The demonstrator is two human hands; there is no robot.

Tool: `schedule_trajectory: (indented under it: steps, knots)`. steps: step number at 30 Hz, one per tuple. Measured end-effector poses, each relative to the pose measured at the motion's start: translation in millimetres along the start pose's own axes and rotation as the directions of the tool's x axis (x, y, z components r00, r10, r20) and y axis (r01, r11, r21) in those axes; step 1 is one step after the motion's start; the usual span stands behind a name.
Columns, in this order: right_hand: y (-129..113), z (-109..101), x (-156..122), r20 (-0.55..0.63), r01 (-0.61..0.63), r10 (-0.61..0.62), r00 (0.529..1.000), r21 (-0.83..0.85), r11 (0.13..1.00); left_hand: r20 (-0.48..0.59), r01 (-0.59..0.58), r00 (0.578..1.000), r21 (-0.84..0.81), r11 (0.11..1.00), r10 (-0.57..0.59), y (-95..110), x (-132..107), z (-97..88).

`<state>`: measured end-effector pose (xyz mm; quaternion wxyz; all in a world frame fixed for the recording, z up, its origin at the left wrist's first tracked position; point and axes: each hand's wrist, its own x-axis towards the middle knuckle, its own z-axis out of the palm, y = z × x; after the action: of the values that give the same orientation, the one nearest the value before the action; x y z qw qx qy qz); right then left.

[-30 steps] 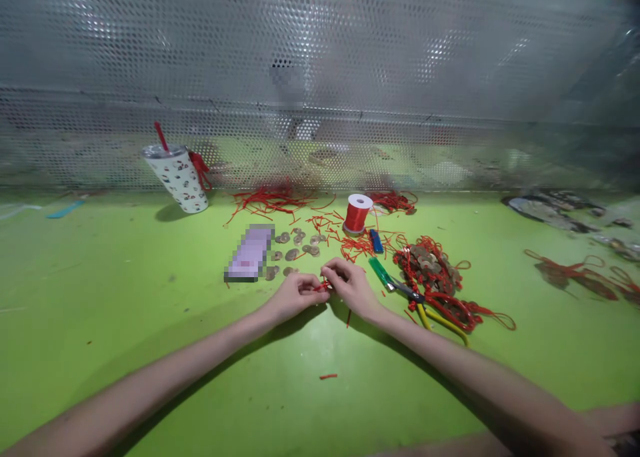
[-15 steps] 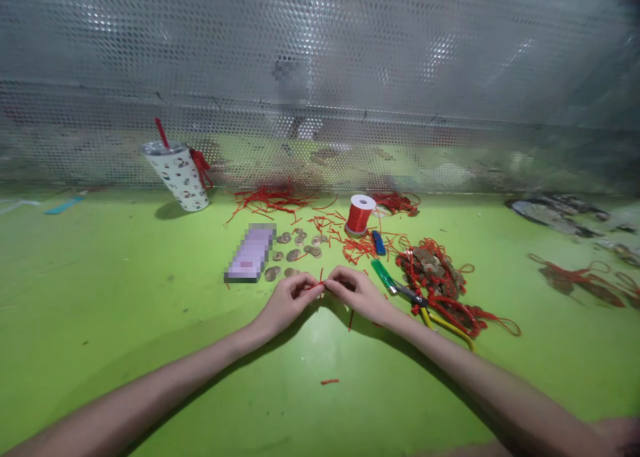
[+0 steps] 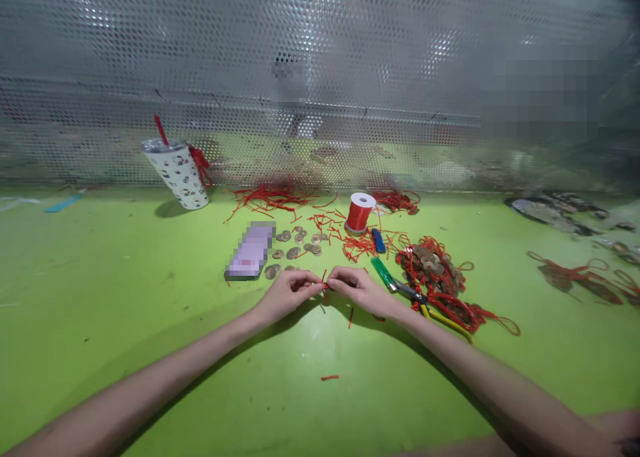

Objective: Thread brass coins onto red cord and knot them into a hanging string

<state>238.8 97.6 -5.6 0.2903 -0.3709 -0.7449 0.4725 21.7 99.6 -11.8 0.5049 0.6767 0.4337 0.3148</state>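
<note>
My left hand (image 3: pixel 287 292) and my right hand (image 3: pixel 357 289) meet at the middle of the green table (image 3: pixel 240 390), thumb and fingertips pinched. Between them is a short red cord (image 3: pixel 325 285), its ends poking out above and below the fingertips; any knot in it is too small to make out. Just beyond my left hand lie several old-style metal coins (image 3: pixel 293 252). To the right of my right hand are a green lighter (image 3: pixel 383 272) and scissors (image 3: pixel 425 302) with red and yellow handles. A cut bit of red cord (image 3: pixel 330 378) lies nearer to me.
A spool of red cord (image 3: pixel 359 214) stands behind the hands, among cord scraps and a blue lighter (image 3: pixel 379 241). Knotted coin charms (image 3: pixel 433 270) are heaped at right. A pale purple phone-like slab (image 3: pixel 251 250), a tumbler (image 3: pixel 177 175) and a perforated metal screen (image 3: pixel 225 57) stand farther off.
The fingertips have shifted slightly on the red cord, and its lower end now hangs a little farther below them. Both hands stay pinched in nearly the same place.
</note>
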Motion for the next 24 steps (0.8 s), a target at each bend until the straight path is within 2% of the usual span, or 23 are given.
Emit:
schedule_trajectory:
  steps: [6,12,17,20,24]
  knots:
    - [1,0,2,-0.043,0.011,-0.013,0.999,-0.029,1.0,0.001,0.016,1.0,-0.07,0.997,-0.016,-1,1,0.4]
    - [6,-1,4,0.001,-0.012,0.012,1.0,0.01,1.0,0.019,0.02,1.0,-0.095,0.995,-0.018,-2,4,-2.0]
    - [12,-6,7,0.0,-0.085,0.086,0.996,0.174,0.981,-0.016,0.077,0.997,-0.087,0.993,-0.079,-1,5,1.3]
    - [9,-13,7,0.095,-0.173,0.154,0.983,0.24,0.955,-0.009,0.099,0.995,-0.096,0.99,-0.1,-1,6,1.7]
    - [1,-24,4,0.263,-0.251,0.2,0.944,0.174,0.952,0.034,0.121,0.992,-0.088,0.989,-0.119,0,5,-1.2]
